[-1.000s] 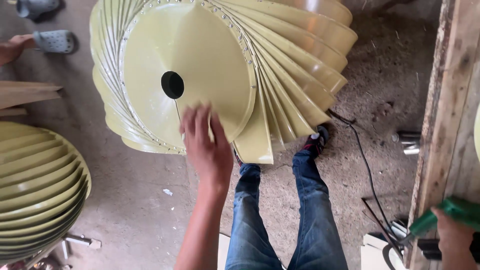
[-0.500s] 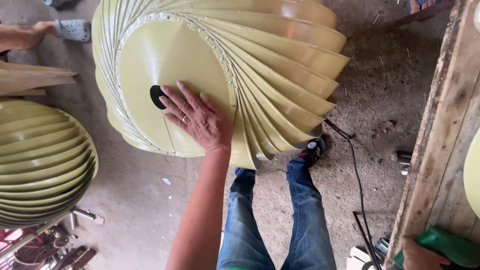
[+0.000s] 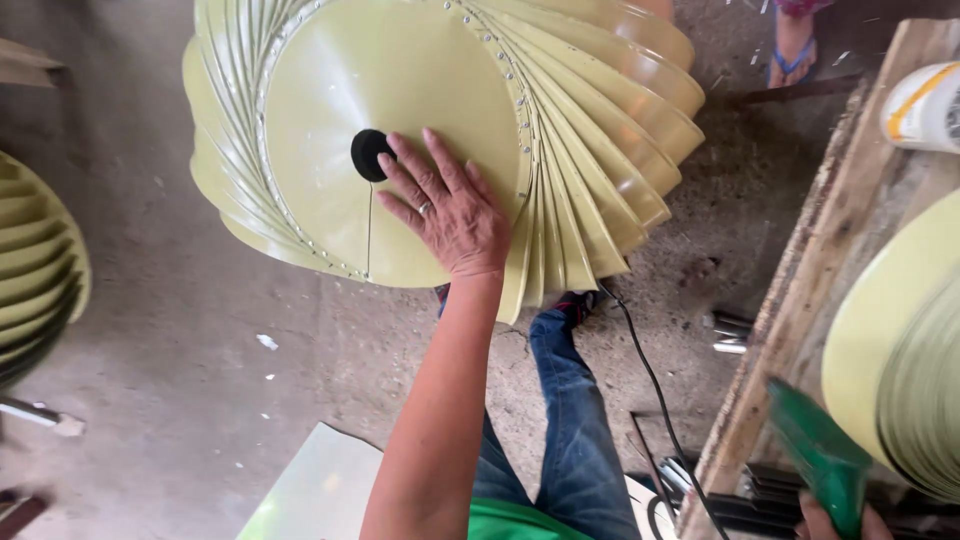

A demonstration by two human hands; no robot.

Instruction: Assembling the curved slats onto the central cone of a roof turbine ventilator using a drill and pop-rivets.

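left hand (image 3: 447,212) lies flat, fingers spread, on pale yellow pleated shade (image 3: 600,130) disc, hole (image 3: 371,154) at ten o'clock. right hand (image 3: 835,520), five o'clock, grips green tool (image 3: 820,455). judged: steadying step; next move calls for firm pressure while tool arrives.

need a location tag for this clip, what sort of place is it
Probably a small workshop making finned metal vents. The left hand lies flat on a pale green vent, a similar one sits nearby, the right hand holds a green power tool, over a dusty concrete floor.
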